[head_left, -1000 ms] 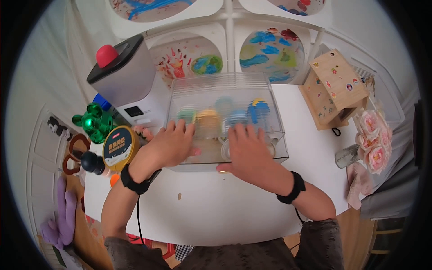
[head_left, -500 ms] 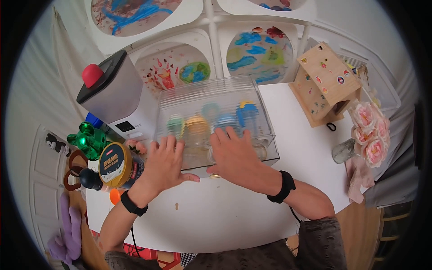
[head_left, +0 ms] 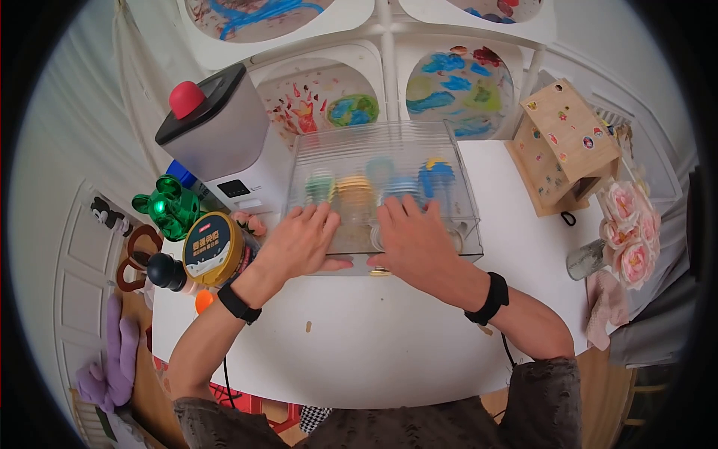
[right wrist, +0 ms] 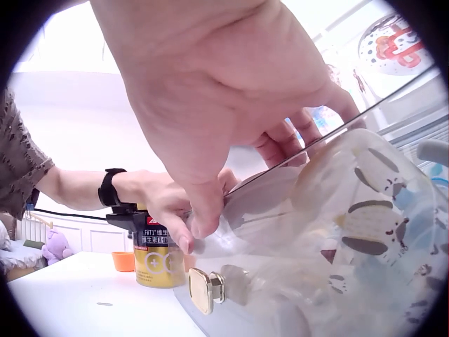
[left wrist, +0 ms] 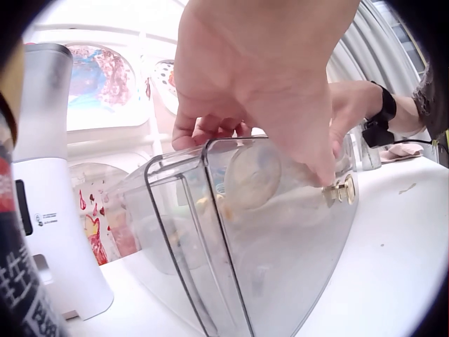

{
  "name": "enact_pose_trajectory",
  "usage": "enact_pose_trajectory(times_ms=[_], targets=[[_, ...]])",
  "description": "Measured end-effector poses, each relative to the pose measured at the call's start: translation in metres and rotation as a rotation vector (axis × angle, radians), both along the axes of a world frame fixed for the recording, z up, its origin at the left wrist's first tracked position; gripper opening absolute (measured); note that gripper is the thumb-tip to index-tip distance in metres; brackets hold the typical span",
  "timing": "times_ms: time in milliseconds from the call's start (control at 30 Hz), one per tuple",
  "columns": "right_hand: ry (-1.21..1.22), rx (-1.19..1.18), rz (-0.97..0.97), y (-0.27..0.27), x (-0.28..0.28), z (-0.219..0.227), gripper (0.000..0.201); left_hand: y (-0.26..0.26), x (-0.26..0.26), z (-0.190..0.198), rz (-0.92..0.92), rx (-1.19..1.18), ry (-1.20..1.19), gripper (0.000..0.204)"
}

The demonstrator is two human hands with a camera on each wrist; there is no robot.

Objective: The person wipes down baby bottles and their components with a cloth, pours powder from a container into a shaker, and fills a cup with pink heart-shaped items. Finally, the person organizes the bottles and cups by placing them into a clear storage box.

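Observation:
A clear plastic storage box [head_left: 374, 138] with a ribbed top stands on the white table. Through its walls show several containers with green, orange and blue [head_left: 436, 178] parts; one bears a cartoon animal print [right wrist: 372, 228]. My left hand [head_left: 303, 233] rests on the front left of the box top, its thumb reaching down over the front edge. Beside it, my right hand [head_left: 419, 247] lies on the top's front right, thumb against the front face. Both thumbs are close to a gold knob [right wrist: 201, 291] on that face.
To the left stand a white and grey appliance [head_left: 224, 150] with a red knob, a shiny green bear figure [head_left: 172, 208], a gold-lidded tub [head_left: 213, 243] and a black-capped bottle [head_left: 166, 271]. At right are a wooden house [head_left: 565, 138] and pink flowers [head_left: 632, 232] in a vase.
My left thumb has moved from over the top to the front edge and swung closer to the right thumb. Both hands stay on the box; the head view shifts left, then back.

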State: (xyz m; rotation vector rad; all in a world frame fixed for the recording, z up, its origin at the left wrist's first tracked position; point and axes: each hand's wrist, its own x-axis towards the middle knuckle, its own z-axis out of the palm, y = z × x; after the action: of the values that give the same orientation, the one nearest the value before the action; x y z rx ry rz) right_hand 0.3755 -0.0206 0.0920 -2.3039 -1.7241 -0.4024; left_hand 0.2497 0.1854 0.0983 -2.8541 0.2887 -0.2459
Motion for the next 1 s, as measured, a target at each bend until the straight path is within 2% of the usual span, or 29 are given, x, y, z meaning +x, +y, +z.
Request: enact_pose_trajectory(times_ms=[167,233,300,333,400,467,533,700,867,1000], targets=[[-0.043,0.01,0.023,0.01,0.009,-0.004,0.054,0.007,0.004,-0.006,0.026,0.102,-0.099,0.066],[-0.094,0.094,0.061,0.015,0.017,-0.011,0.052,0.008,0.008,-0.008,-0.008,0.106,-0.131,0.063],[-0.09,0.064,0.055,0.012,0.02,-0.009,0.052,0.007,0.011,-0.008,-0.043,0.107,-0.164,0.059],[-0.082,0.033,0.055,0.012,0.021,-0.006,0.052,0.005,0.01,-0.006,-0.005,0.087,-0.125,0.057],[-0.077,0.033,0.043,0.001,0.033,-0.002,0.052,0.007,0.009,-0.006,0.035,0.071,-0.085,0.054],[-0.079,0.032,0.039,-0.022,0.05,0.0,0.052,0.009,0.008,-0.008,-0.024,0.047,-0.171,0.052],[-0.086,0.018,-0.066,-0.048,0.064,0.002,0.045,0.01,0.008,-0.006,-0.042,0.029,-0.188,0.049],[-0.072,-0.06,0.045,-0.047,0.072,0.001,0.032,0.012,0.014,-0.008,-0.097,0.006,-0.216,0.045],[-0.079,-0.058,0.067,-0.046,0.074,0.0,0.029,0.01,0.017,-0.008,-0.075,0.007,-0.211,0.038],[-0.106,0.04,-0.04,-0.043,0.061,0.005,0.028,-0.001,0.012,0.0,0.043,0.021,-0.152,0.032]])
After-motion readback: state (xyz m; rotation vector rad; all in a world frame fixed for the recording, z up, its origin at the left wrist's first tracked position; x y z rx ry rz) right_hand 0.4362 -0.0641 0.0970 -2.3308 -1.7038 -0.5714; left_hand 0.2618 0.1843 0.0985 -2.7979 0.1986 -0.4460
